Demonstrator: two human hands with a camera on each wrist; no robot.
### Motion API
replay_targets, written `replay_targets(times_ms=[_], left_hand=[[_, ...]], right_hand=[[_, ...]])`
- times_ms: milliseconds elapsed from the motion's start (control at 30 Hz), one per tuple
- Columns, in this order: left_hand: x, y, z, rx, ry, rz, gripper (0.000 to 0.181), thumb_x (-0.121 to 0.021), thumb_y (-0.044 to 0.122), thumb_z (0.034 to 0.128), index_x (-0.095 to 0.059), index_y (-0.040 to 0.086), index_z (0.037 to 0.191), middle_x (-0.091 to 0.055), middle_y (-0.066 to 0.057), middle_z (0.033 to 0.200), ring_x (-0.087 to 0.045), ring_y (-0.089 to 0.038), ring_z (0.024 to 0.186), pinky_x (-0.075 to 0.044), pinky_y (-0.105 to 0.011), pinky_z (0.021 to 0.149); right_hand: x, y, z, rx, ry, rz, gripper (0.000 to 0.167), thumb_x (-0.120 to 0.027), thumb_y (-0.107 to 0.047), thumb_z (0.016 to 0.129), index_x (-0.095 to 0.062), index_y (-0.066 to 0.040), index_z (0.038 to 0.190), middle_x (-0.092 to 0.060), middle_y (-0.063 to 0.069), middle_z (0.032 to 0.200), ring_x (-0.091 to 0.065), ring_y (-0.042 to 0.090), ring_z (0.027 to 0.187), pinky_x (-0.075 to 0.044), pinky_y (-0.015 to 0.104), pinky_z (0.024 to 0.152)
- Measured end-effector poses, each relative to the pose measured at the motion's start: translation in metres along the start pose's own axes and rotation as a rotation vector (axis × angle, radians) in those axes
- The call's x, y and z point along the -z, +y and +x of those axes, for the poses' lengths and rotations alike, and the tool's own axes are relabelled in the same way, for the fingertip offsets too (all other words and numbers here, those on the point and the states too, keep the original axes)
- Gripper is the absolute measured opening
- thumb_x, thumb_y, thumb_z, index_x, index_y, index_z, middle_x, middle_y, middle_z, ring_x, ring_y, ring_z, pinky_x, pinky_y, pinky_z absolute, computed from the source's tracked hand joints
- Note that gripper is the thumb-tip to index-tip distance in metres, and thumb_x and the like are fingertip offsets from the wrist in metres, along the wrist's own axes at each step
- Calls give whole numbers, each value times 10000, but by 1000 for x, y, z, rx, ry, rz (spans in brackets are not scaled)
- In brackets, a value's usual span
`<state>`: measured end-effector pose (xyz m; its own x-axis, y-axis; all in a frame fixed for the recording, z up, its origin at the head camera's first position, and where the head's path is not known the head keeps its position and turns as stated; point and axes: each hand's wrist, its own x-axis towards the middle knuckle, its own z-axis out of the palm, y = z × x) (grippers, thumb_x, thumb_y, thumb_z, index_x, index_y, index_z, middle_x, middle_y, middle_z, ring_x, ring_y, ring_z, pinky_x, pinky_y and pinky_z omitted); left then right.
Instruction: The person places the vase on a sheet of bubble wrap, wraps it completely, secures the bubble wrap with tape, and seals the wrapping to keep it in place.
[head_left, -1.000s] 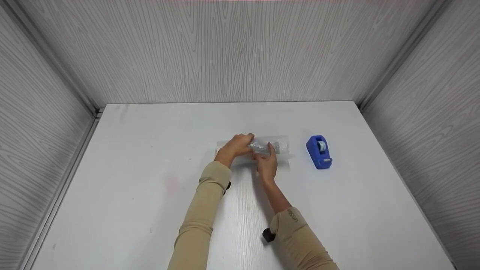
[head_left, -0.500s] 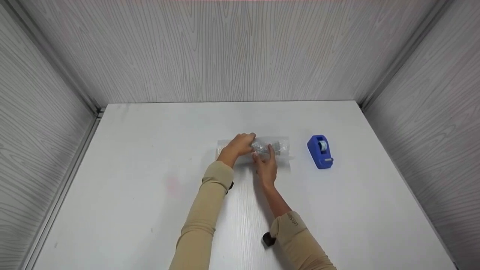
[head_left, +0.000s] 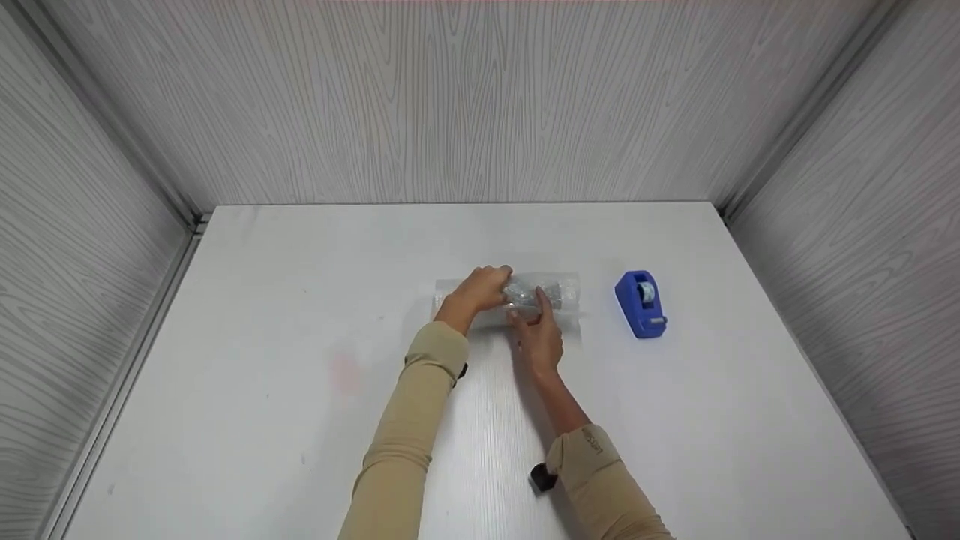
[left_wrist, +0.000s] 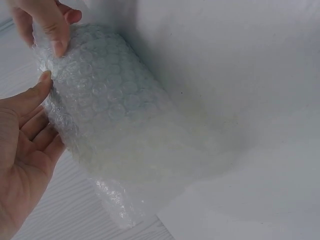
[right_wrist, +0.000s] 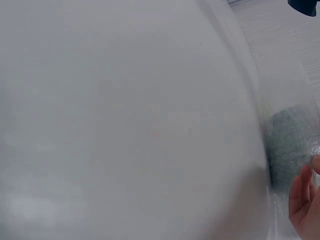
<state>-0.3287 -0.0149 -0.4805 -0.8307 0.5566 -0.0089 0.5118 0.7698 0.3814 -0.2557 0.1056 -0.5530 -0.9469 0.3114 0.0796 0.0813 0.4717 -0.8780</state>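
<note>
A rolled bundle of clear bubble wrap (head_left: pixel 529 292) lies on the white table, with a greenish-grey thing inside that I cannot make out. My left hand (head_left: pixel 481 288) grips the bundle from above at its left part. At the near side, my right hand (head_left: pixel 541 341) holds it with thumb and fingers, the index finger stretched along its top. The left wrist view shows bubble wrap (left_wrist: pixel 110 95) close up, with the right hand (left_wrist: pixel 22 155) at its near edge, thumb against the film. In the right wrist view the bubble wrap (right_wrist: pixel 290 145) sits at the right edge.
A blue tape dispenser (head_left: pixel 640 304) with a roll of tape stands right of the bundle. Around the white table (head_left: pixel 300 337) rise grey wood-grain panels (head_left: pixel 465 105) at the back and both sides.
The right thumb has drawn away from the left hand's fingers, and the right hand has shifted slightly right. My left hand and the bundle have barely moved.
</note>
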Motion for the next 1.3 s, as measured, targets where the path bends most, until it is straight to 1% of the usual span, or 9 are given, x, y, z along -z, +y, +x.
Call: replay_targets(times_ms=[67, 200, 300, 400, 533, 700, 933, 1067, 1300], left_hand=[[0, 0, 0, -3, 1, -2, 323, -665, 81, 839, -562, -31, 1123, -625, -165, 987, -582, -320, 945, -450, -398, 826], [1, -1, -1, -6, 1, -12, 331, -668, 98, 840, -556, -29, 1124, -621, -172, 997, -577, -329, 949, -446, -402, 831], [1, -1, -2, 1, -5, -18, 345, -665, 104, 844, -551, -30, 1141, -618, -175, 1011, -572, -329, 955, -444, -403, 835], [2, 0, -1, 11, -12, -18, 372, -669, 116, 843, -543, -27, 1163, -614, -170, 1023, -568, -326, 962, -441, -402, 842], [2, 0, 0, 31, -32, -27, 413, -676, 139, 843, -532, -14, 1198, -610, -152, 1053, -557, -313, 987, -433, -392, 855], [3, 1, 0, 55, -63, -39, 400, -657, 120, 858, -526, -2, 1215, -604, -140, 1064, -551, -300, 1005, -433, -379, 859], [3, 1, 1, 52, -52, -24, 398, -664, 117, 852, -530, -12, 1204, -608, -151, 1034, -557, -312, 987, -439, -390, 847], [3, 1, 1, 56, -55, -18, 395, -656, 107, 857, -523, -14, 1208, -605, -160, 1033, -558, -320, 984, -440, -398, 845], [0, 4, 0, 48, -97, -28, 467, -583, 57, 891, -424, -38, 1320, -561, -176, 1176, -519, -307, 1095, -398, -367, 935]], right_hand=[[3, 0, 3, 17, -9, -78, 655, -645, -386, 845, -375, -203, 1413, -567, -9, 673, -543, 129, 523, -383, 285, 480], [6, 0, 7, 65, -7, -212, 620, -650, -404, 832, -439, -194, 1376, -530, -11, 658, -489, 139, 535, -367, 309, 506], [6, 0, 9, 93, 0, -271, 593, -655, -400, 827, -475, -185, 1349, -517, -12, 656, -467, 141, 551, -374, 320, 513], [5, 0, 9, 106, 12, -298, 578, -658, -393, 824, -487, -185, 1336, -526, -15, 655, -474, 141, 557, -389, 331, 514], [4, 0, 9, 115, 24, -324, 564, -646, -401, 831, -485, -192, 1329, -535, -20, 645, -483, 142, 542, -399, 336, 495], [3, 2, 8, 122, 20, -337, 551, -622, -403, 847, -469, -195, 1334, -532, -26, 634, -487, 136, 529, -398, 325, 484], [3, 2, 9, 111, 15, -330, 548, -635, -405, 837, -480, -214, 1326, -525, -27, 624, -476, 137, 533, -396, 333, 504], [5, 3, 10, 126, -13, -315, 565, -636, -414, 835, -468, -210, 1334, -520, -15, 614, -466, 139, 520, -391, 333, 493], [13, 6, 10, 129, -106, -276, 621, -608, -441, 853, -401, -191, 1383, -531, -18, 626, -487, 135, 501, -387, 314, 489]])
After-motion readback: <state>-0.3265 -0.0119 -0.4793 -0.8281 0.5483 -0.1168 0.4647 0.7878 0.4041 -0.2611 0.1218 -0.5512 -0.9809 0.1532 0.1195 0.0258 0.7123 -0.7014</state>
